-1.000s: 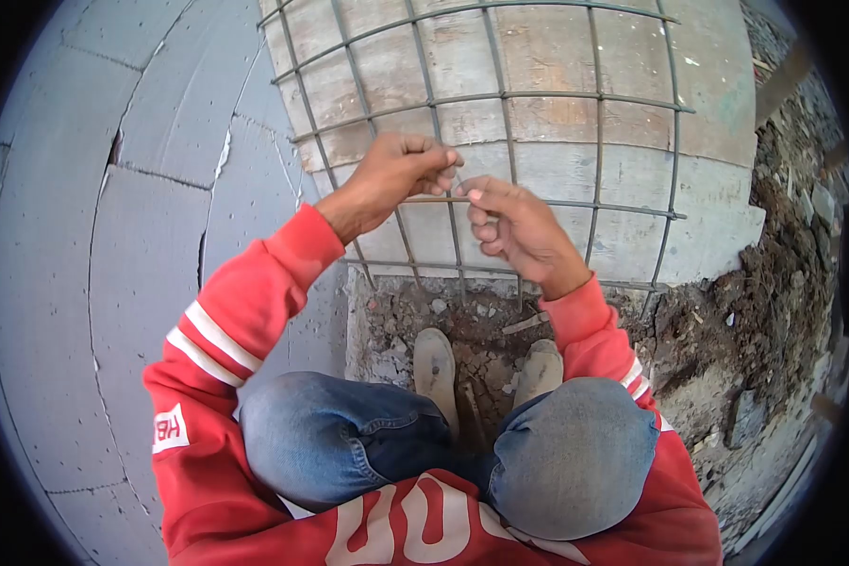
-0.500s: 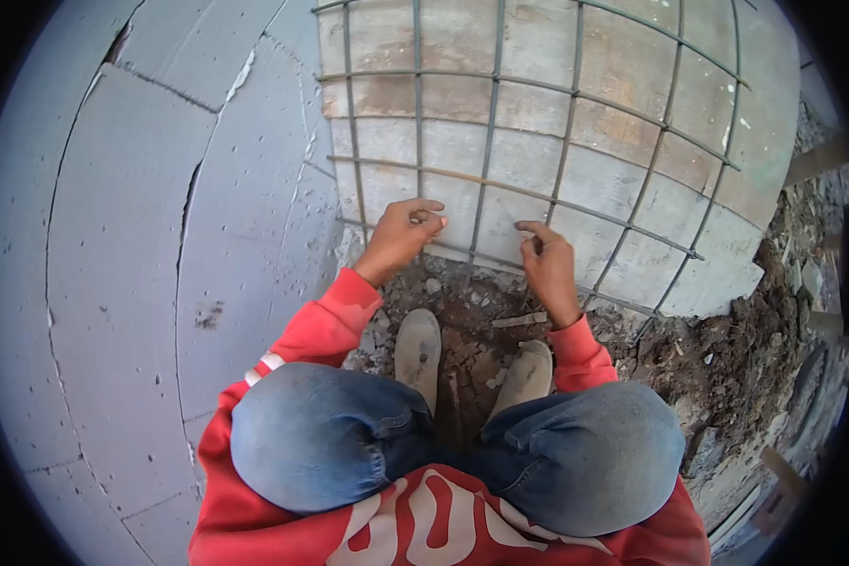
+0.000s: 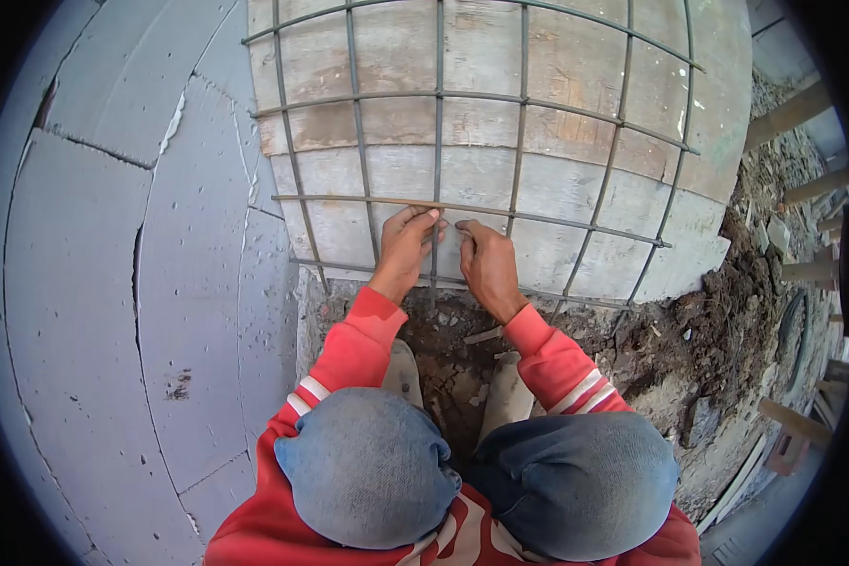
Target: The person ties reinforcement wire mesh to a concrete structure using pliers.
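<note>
A grid of steel rebar (image 3: 524,100) spans light plywood boards (image 3: 575,182) in front of me. My left hand (image 3: 406,253) is at a crossing on one of the lower horizontal bars, its thumb and fingertips pinched beside the vertical bar. Just to the right, my right hand (image 3: 489,266) is closed, with thumb and index finger together pointing at the same crossing. Whatever lies between the fingertips of either hand is too small to make out. A small gap separates the two hands.
Grey foam-like panels (image 3: 85,283) with cracked seams cover the left side. Broken soil and rubble (image 3: 698,330) lie below and right of the boards. Wooden stakes (image 3: 790,115) jut in at the right edge. My shoes (image 3: 507,396) stand on dirt.
Both hands have moved up and closer together, reaching the rebar crossing. The view has shifted, so the grid sits farther left. My right hand's fingers have closed more tightly.
</note>
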### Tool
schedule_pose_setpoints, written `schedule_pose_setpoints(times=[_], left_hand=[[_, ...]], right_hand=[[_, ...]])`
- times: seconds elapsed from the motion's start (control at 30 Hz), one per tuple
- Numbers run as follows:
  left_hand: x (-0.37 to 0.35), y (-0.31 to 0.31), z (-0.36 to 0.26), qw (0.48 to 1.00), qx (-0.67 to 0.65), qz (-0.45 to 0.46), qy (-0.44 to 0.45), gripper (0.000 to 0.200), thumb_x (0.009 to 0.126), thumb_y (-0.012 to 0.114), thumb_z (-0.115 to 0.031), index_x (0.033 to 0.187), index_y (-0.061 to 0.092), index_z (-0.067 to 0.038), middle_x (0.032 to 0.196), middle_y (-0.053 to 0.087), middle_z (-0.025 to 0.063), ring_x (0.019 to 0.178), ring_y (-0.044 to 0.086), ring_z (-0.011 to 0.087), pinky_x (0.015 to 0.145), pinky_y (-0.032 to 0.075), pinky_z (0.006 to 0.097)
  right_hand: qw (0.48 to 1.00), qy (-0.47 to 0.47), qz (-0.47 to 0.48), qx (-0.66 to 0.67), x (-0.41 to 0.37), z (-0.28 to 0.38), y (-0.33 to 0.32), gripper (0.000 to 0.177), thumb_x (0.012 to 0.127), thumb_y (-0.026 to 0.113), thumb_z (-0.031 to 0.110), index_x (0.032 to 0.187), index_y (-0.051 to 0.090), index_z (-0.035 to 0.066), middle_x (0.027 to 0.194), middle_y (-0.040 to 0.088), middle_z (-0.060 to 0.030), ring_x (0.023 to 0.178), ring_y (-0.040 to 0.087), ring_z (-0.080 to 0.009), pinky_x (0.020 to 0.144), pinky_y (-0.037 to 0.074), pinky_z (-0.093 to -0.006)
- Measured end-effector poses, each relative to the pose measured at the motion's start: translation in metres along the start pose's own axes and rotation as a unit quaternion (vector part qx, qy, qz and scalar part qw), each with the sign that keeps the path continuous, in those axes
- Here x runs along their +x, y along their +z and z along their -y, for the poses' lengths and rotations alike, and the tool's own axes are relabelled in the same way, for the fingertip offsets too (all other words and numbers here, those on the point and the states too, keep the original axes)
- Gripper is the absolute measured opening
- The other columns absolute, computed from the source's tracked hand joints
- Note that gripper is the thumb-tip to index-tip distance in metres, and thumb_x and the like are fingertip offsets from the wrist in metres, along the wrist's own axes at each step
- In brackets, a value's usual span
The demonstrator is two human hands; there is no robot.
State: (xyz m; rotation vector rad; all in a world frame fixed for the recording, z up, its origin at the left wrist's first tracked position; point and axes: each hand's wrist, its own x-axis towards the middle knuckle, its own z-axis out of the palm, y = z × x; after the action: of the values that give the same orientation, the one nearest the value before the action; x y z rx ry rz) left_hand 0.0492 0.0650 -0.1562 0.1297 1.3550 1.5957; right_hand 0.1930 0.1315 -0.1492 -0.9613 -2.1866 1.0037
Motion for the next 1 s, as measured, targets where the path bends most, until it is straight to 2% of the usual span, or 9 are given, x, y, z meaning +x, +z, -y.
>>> schedule_pose_setpoints(times=[0.07, 0.13, 0.17, 0.23, 0.27, 0.33, 0.5, 0.57, 1.0], left_hand=[[-0.002, -0.004, 0.003, 1.000, -0.025, -0.016, 0.007, 0.017, 0.097, 0.062, -0.009, 0.112, 0.063, -0.002, 0.105, 0.067, 0.0062, 0.094, 0.065, 0.0174, 0.089, 0.053, 0.0351], [-0.007, -0.003, 0.005, 0.993, -0.049, -0.073, 0.078, 0.017, 0.095, 0.066, -0.008, 0.111, 0.062, -0.002, 0.105, 0.067, 0.0074, 0.095, 0.065, 0.0178, 0.089, 0.055, 0.0365], [-0.009, -0.004, 0.008, 0.991, -0.052, -0.091, 0.084, 0.017, 0.095, 0.066, -0.008, 0.111, 0.062, -0.002, 0.105, 0.067, 0.0074, 0.095, 0.065, 0.0178, 0.089, 0.055, 0.0365], [-0.010, -0.003, 0.014, 0.987, -0.080, -0.093, 0.102, 0.018, 0.093, 0.067, -0.007, 0.110, 0.061, -0.002, 0.103, 0.067, 0.0088, 0.094, 0.065, 0.0179, 0.088, 0.056, 0.0345], [-0.009, -0.001, 0.013, 0.987, -0.082, -0.094, 0.098, 0.016, 0.093, 0.067, -0.005, 0.107, 0.062, 0.001, 0.099, 0.067, 0.0101, 0.091, 0.067, 0.0190, 0.086, 0.057, 0.0324], [-0.007, -0.003, 0.010, 0.985, -0.078, -0.108, 0.106, 0.014, 0.092, 0.067, -0.004, 0.104, 0.063, 0.002, 0.097, 0.067, 0.0103, 0.089, 0.067, 0.0187, 0.085, 0.057, 0.0317], [-0.012, 0.003, 0.006, 0.987, -0.007, -0.145, 0.072, 0.010, 0.090, 0.069, -0.004, 0.096, 0.064, 0.003, 0.091, 0.068, 0.0090, 0.084, 0.067, 0.0161, 0.080, 0.058, 0.0285], [-0.015, 0.008, 0.004, 0.987, 0.004, -0.145, 0.074, 0.009, 0.090, 0.069, -0.004, 0.094, 0.064, 0.002, 0.090, 0.067, 0.0084, 0.083, 0.067, 0.0163, 0.079, 0.058, 0.0275], [-0.023, 0.024, 0.001, 0.976, -0.120, -0.158, 0.083, 0.012, 0.091, 0.070, -0.005, 0.099, 0.063, 0.002, 0.095, 0.069, 0.0092, 0.091, 0.070, 0.0187, 0.083, 0.057, 0.0283]], right_hand=[[0.999, 0.031, 0.012, 0.033, 0.002, -0.009, 0.017, 0.020, 0.087, 0.059, 0.003, 0.103, 0.071, 0.004, 0.073, 0.064, -0.0201, 0.069, 0.063, -0.0424, 0.061, 0.051, -0.0473], [0.997, -0.023, -0.034, 0.071, 0.003, -0.029, 0.036, 0.016, 0.091, 0.060, 0.009, 0.098, 0.071, 0.000, 0.064, 0.064, -0.0168, 0.058, 0.063, -0.0324, 0.053, 0.047, -0.0407], [0.996, -0.029, -0.019, 0.080, 0.006, -0.028, 0.034, 0.016, 0.091, 0.060, 0.009, 0.098, 0.071, 0.000, 0.064, 0.064, -0.0168, 0.058, 0.063, -0.0324, 0.053, 0.047, -0.0407], [0.923, 0.265, 0.094, 0.262, 0.013, -0.015, 0.023, 0.019, 0.094, 0.060, 0.015, 0.097, 0.071, 0.000, 0.061, 0.059, -0.0035, 0.051, 0.053, -0.0144, 0.046, 0.039, -0.0304], [0.921, 0.263, 0.102, 0.266, 0.014, -0.009, 0.024, 0.019, 0.094, 0.060, 0.015, 0.097, 0.071, 0.000, 0.061, 0.059, -0.0035, 0.051, 0.053, -0.0144, 0.046, 0.039, -0.0304], [0.845, 0.340, 0.118, 0.397, 0.017, -0.009, 0.017, 0.019, 0.096, 0.059, 0.019, 0.095, 0.071, 0.004, 0.063, 0.049, 0.0065, 0.053, 0.041, -0.0038, 0.045, 0.031, -0.0230], [0.853, 0.331, 0.076, 0.397, 0.017, -0.001, 0.018, 0.018, 0.098, 0.058, 0.019, 0.096, 0.068, 0.003, 0.065, 0.044, 0.0069, 0.051, 0.036, -0.0034, 0.044, 0.028, -0.0226], [0.805, 0.359, 0.080, 0.466, 0.019, -0.002, 0.022, 0.019, 0.099, 0.057, 0.018, 0.101, 0.067, 0.002, 0.068, 0.044, 0.0066, 0.052, 0.035, -0.0029, 0.045, 0.028, -0.0216], [0.730, 0.367, 0.034, 0.575, 0.027, 0.003, 0.026, 0.017, 0.097, 0.059, 0.014, 0.101, 0.063, -0.002, 0.069, 0.048, 0.0040, 0.053, 0.040, -0.0048, 0.047, 0.032, -0.0222]])
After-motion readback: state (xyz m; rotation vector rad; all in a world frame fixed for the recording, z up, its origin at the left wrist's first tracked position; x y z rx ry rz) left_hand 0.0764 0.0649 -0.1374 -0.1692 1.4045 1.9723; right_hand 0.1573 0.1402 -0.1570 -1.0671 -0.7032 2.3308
